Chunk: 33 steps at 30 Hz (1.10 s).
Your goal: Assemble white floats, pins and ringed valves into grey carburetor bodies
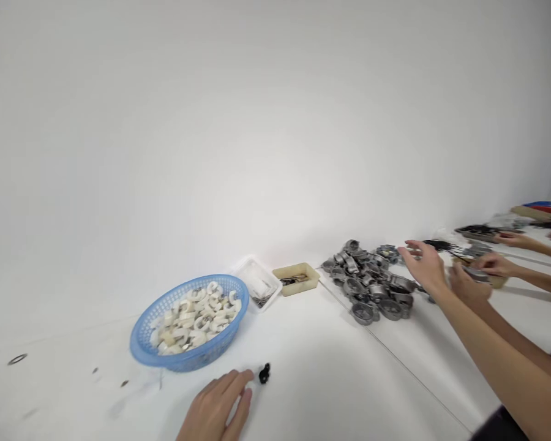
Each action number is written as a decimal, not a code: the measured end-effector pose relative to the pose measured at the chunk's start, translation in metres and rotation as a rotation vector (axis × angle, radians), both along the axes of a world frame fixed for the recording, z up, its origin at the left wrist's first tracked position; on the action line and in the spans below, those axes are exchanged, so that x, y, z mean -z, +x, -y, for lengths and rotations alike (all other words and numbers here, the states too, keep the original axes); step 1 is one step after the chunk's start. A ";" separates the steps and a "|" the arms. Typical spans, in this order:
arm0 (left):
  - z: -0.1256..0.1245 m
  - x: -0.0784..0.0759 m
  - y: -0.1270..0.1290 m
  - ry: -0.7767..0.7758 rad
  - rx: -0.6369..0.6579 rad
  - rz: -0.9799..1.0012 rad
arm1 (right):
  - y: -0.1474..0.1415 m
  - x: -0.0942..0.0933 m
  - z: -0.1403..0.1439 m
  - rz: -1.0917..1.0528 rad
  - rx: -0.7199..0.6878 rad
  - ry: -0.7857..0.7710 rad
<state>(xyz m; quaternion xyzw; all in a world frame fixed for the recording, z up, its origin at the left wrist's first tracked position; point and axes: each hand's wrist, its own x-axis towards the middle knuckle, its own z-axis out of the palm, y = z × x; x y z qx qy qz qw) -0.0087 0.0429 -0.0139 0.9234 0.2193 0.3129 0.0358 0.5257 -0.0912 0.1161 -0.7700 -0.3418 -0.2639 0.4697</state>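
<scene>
My left hand [218, 407] is low in the middle of the view, palm down over the white table, its fingers slightly bent and the thumb apart. It holds nothing that I can see. Just right of its fingertips lies a small black part [264, 373], with a narrow gap between them. Beyond the hand stands a blue plastic basket [142, 352] heaped with white curved plastic pieces [197, 318]. My right hand does not show; the arms on the right appear to belong to people nearby.
A white tray [275, 288] and a cream tray [312, 283] with small parts stand by the wall. Grey metal housings [371, 282] are piled by a table seam [408, 367]. Another person's hand [425, 266] reaches over them; other hands work farther right. A dark ring [17, 359] lies left.
</scene>
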 end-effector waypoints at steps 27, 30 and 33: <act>-0.002 -0.015 -0.004 -0.153 -0.341 0.073 | -0.292 0.123 -0.076 0.374 -1.311 -0.660; -0.004 -0.013 -0.004 -0.173 -0.391 0.085 | -0.293 0.123 -0.074 0.406 -1.321 -0.639; -0.002 -0.012 -0.001 -0.182 -0.384 0.065 | -0.290 0.125 -0.076 0.406 -1.325 -0.578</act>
